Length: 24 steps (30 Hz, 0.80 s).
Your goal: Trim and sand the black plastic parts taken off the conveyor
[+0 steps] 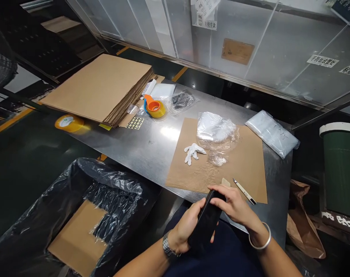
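A black, flat, phone-shaped object [205,223] is held tilted between my two hands, in front of my body at the table's near edge. My left hand [186,227] wraps around its side, thumb along the edge. The right hand [232,202] grips its upper end, with the thumb on the near face and fingers over the top. Just beyond, on a brown cardboard sheet [175,173], lie a slim pale pointed tool [244,191] marked A26 and a small beige piece [225,182]. White finger cots or a crumpled glove [194,152] and clear plastic bags [217,129] rest farther back.
Stacked cardboard sheets [100,84] occupy the table's left end, beside tape rolls [155,107] and a sticker sheet [135,123]. A packed plastic bundle [273,132] lies at the right. On the floor at left stands a bin lined with black plastic [105,173]; a green bin [342,169] is at right.
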Motion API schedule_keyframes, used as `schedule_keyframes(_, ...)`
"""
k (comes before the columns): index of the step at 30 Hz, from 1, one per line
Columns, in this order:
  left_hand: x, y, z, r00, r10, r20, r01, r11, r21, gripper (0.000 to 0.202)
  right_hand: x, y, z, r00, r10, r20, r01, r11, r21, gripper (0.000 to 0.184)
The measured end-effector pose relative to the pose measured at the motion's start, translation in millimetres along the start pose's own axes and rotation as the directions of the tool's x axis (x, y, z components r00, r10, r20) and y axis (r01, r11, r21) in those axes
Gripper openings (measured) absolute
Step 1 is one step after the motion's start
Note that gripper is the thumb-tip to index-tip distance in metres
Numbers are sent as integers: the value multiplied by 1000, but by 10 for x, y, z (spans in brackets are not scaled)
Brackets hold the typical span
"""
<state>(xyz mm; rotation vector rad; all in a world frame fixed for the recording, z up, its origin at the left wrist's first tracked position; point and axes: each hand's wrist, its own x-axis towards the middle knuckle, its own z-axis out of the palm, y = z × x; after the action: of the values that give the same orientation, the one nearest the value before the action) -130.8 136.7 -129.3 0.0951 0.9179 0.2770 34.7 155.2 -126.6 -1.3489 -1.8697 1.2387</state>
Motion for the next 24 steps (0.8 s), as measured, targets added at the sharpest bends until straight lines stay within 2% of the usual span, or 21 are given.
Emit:
schedule_keyframes(2, -5, -11, -13, 999, -26, 20, 26, 999, 19, 54, -7, -5, -31, 999, -13, 51, 17, 997, -73, 29)
schedule_keyframes(4, 4, -24, -35, 996, -64, 58, 62, 998, 24, 57, 1, 10, -59, 994, -1, 108, 9, 997, -71, 32)
schedule_keyframes(8, 40, -47, -86, 980, -131, 148, 128, 991, 28, 60, 28, 87, -74, 985, 124, 123, -134, 988, 73, 44)
schedule_keyframes(10, 48, -46, -100, 976, -129, 176, 126, 992, 24, 60, 26, 119, -64, 978, 182, 104, -197, 966, 169, 46)
schedule_keyframes(13, 42, -29, -92, 991, -21, 134, 21, 1000, 1, 59, -20, 112, -28, 980, 193, 49, -199, 949, 245, 39)
schedule_keyframes(15, 35, -24, -73, 995, 99, 23, -100, 995, 18, 56, -69, 67, 20, 985, 171, 7, -170, 974, 150, 36)
schedule_keyframes(17, 34, -33, -54, 970, 225, -88, -217, 972, 87, 52, -114, 10, 88, 980, 195, -26, -195, 981, 14, 38)
schedule_keyframes(19, 39, -52, -45, 943, 311, -118, -292, 945, 149, 48, -135, -31, 158, 959, 274, -70, -276, 961, -19, 33)
schedule_keyframes(22, 51, -69, -51, 954, 295, -51, -286, 950, 128, 49, -120, -27, 214, 932, 352, -84, -343, 934, 105, 36)
schedule_keyframes(24, 53, -60, -58, 969, 244, -22, -242, 967, 75, 52, -100, 14, 213, 929, 367, -42, -348, 909, 228, 39)
